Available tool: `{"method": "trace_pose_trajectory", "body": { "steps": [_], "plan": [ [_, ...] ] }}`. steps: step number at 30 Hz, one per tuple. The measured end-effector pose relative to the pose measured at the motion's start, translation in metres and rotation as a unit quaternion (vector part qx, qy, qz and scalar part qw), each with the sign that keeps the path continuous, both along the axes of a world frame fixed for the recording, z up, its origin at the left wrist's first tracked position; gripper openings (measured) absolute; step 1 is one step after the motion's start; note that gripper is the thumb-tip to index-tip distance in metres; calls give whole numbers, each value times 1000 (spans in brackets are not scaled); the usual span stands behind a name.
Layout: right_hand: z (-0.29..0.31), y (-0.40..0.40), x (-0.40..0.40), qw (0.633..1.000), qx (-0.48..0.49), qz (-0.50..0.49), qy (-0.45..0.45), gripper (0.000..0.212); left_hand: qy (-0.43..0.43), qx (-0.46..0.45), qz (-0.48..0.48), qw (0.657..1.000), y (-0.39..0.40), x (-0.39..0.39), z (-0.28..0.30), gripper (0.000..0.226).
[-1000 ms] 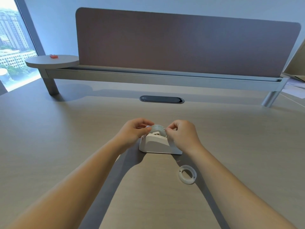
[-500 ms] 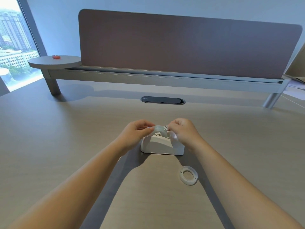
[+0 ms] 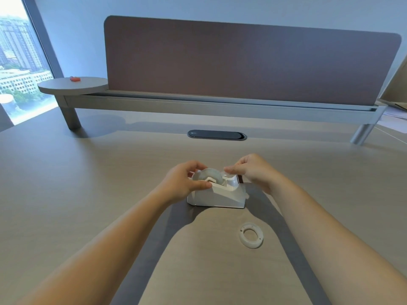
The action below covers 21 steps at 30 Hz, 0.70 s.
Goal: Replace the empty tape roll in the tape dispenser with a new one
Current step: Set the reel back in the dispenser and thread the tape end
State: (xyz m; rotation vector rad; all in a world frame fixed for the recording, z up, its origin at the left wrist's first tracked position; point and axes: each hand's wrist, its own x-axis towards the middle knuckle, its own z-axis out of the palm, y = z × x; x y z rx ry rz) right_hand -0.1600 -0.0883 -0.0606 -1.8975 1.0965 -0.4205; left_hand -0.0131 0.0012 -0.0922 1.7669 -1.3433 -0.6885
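A white tape dispenser [image 3: 217, 195] stands on the desk in the middle of the head view, with a clear tape roll [image 3: 211, 175] seated in its cradle. My left hand [image 3: 184, 180] grips the dispenser's left end, thumb on the near side and fingers over the roll's far side. Above the cutter end at the right, my right hand [image 3: 251, 169] pinches something thin with thumb and forefinger, probably the free end of the tape, though I cannot make it out. An empty white tape core [image 3: 251, 235] lies flat on the desk, near and to the right of the dispenser.
A brown divider panel [image 3: 251, 60] on a grey rail crosses the back of the desk. A round side shelf [image 3: 72, 85] at the back left carries a small red object [image 3: 75, 79]. A dark oval cable grommet [image 3: 217, 135] sits in front of the rail. Papers lie at the far right.
My right hand has lifted off the roll and moved right, toward the cutter end. My left hand has shifted down onto the dispenser's left end. The empty core has not moved.
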Motion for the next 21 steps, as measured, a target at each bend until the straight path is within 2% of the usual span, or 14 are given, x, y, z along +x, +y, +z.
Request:
{"method": "trace_pose_trajectory", "body": {
  "steps": [2, 5, 7, 10, 18, 21],
  "plan": [
    [6, -6, -8, 1000, -4, -29, 10, 25, -13, 3, -3, 1000, 0, 1, 1, 33],
    [8, -14, -22, 997, 55, -38, -29, 20, -22, 5, -4, 1000, 0, 1, 2, 50],
    [5, -20, -29, 992, 93, -55, -73, 19, -26, 8, -5, 1000, 0, 1, 2, 50],
    [-1, -22, -40, 986, 102, -83, -108, 25, -34, 9, -6, 999, 0, 0, 1, 47],
    [-23, -22, -51, 984, 123, -97, -89, 28, -56, 6, 2, 998, 1, -4, 0, 43],
    [-29, -22, -49, 987, 102, -108, -68, 29, -60, 8, 5, 998, 1, -5, 0, 43]
  ]
}}
